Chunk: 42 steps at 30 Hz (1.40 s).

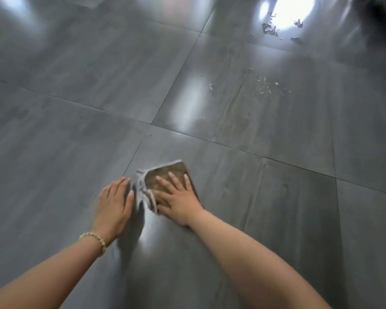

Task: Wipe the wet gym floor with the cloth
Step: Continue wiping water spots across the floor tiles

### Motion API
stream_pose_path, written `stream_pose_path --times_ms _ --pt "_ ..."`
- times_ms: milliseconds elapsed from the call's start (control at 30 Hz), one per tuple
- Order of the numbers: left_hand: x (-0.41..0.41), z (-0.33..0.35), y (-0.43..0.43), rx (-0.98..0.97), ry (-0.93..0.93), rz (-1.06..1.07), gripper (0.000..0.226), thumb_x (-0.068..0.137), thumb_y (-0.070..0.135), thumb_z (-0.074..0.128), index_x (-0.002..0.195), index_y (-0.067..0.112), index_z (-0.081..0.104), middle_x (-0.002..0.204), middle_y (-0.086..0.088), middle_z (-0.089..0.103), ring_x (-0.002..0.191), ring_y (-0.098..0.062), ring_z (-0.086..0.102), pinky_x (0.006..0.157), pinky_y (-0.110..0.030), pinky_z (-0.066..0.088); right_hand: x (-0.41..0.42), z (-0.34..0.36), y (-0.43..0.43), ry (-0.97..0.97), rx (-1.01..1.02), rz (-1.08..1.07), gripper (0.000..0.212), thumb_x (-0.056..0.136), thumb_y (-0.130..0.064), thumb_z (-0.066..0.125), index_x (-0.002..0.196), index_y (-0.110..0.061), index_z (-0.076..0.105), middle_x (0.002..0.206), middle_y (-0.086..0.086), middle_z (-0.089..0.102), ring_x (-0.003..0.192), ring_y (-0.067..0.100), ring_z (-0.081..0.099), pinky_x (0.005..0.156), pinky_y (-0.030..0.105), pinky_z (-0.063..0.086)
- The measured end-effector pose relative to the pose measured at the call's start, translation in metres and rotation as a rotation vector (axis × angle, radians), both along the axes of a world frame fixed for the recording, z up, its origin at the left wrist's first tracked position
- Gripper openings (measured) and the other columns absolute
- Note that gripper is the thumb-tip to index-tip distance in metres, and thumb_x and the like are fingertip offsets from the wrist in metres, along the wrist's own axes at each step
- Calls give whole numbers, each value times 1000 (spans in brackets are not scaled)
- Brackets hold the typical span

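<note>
Cloth [165, 175] folded on floor [76, 85]. Right hand [176, 197] flat, fingers spread, pressing cloth. Left hand [115, 201] open on floor beside it. Cloth likely soft, damp, light; press palm centrally. Droplets [265, 88] well ahead.

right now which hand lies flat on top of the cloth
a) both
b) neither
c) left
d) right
d: the right hand is spread flat on top of the cloth, while the left hand rests on the bare floor beside it.
</note>
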<state>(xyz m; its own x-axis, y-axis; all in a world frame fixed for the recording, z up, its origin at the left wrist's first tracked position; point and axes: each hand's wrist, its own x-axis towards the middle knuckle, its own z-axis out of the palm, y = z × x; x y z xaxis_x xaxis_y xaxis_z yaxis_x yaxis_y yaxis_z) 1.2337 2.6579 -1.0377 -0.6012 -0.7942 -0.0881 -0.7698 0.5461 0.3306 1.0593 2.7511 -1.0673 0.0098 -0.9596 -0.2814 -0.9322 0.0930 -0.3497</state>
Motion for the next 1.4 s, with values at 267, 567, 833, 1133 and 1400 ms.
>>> stream_pose_path --times_ms 267,567,833,1133,1400 --pt "-98 17 -26 -37 58 -92 73 85 50 14 131 4 46 136 -13 46 128 -28 38 111 -39 21 -217 6 76 57 180 -959 52 97 -50 34 146 -43 20 159 -11 -5 145 20 -9 115 52 -3" --pt "-223 97 -52 -184 -1 -209 69 86 50 16 131 9 48 136 -11 48 128 -30 38 112 -43 22 -258 26 142 -12 327 -1058 53 98 -47 29 148 -41 10 158 -9 -13 146 21 -10 115 49 3" --pt "-266 139 -115 -287 -61 -232 69 85 50 17 128 9 50 131 -11 52 125 -33 41 109 -46 24 -307 41 112 -191 409 -1170 62 96 -48 34 148 -43 -1 156 -8 -21 144 23 -17 114 53 5" --pt "-338 71 -115 -51 -115 -476 71 94 53 8 120 10 59 121 -7 61 114 -28 55 104 -33 21 -335 52 93 -145 581 -1196 75 93 -45 44 146 -44 -8 156 -5 -23 145 27 -10 115 51 15" --pt "-383 31 -133 -6 -48 -543 68 94 52 8 126 11 52 129 -6 55 122 -27 47 107 -33 17 -345 30 82 -87 517 -1286 81 86 -65 33 147 -39 -14 154 8 -27 141 37 -20 114 51 -7"
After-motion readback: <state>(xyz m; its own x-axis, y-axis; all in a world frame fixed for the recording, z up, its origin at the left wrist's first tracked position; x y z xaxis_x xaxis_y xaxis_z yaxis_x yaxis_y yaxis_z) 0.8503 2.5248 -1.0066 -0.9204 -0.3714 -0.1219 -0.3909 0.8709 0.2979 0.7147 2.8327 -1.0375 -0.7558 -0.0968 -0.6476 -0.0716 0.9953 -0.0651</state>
